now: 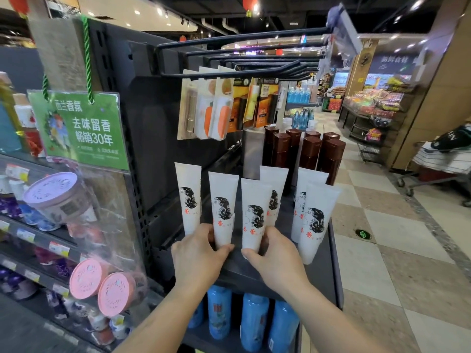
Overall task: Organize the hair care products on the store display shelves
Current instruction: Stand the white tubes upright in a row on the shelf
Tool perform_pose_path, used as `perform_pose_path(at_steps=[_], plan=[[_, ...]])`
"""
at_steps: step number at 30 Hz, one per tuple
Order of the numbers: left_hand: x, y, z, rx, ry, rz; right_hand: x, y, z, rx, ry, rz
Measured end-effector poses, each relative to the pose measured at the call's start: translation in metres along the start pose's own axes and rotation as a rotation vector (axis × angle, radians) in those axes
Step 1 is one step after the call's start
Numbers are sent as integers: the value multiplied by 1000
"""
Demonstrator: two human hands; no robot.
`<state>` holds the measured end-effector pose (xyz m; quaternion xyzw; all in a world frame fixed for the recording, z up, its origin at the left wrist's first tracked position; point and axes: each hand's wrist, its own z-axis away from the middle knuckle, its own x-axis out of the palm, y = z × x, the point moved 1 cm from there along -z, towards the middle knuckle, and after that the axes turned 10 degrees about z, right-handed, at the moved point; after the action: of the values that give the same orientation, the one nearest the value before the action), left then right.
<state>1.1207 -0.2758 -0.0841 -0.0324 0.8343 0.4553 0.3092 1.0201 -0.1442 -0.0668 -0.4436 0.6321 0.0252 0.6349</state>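
Observation:
Several white hair-product tubes printed with a woman's dark hair stand upright on a dark end-cap shelf [331, 250]. My left hand [197, 256] grips the base of the second tube from the left [223, 207]. My right hand [275, 258] grips the base of the middle tube [254, 212]. Another tube [188, 197] stands at the far left, two more [317, 217] at the right, one behind the middle. Dark brown bottles [309, 151] stand in rows behind the tubes. Blue bottles [254, 322] fill the shelf below.
Black peg hooks [242, 36] jut out overhead, holding carded items with carrot shapes [209, 110]. A green hanging sign [79, 128] and shelves of pink-lidded jars [86, 277] are at the left. A tiled aisle, a shopping cart [438, 164] and produce stands lie right.

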Motion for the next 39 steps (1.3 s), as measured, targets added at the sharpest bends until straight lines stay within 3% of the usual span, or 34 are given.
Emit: perform_pose_path(at_steps=[15, 18, 21, 24, 30, 39], plan=[[-3, 3, 6, -48, 15, 55, -17, -2, 6, -21, -43, -56], [-10, 11, 16, -88, 106, 185, -34, 5, 25, -44, 37, -102], [-14, 29, 34, -22, 237, 289, -57, 24, 46, -46, 206, -187], [-6, 52, 54, 66, 227, 314, -74, 57, 43, 4, 292, -139], [25, 79, 79, 70, 183, 297, -68, 89, 1, 33, 39, 149], [34, 87, 94, 20, 153, 218, -57, 80, -3, -194, -73, 186]])
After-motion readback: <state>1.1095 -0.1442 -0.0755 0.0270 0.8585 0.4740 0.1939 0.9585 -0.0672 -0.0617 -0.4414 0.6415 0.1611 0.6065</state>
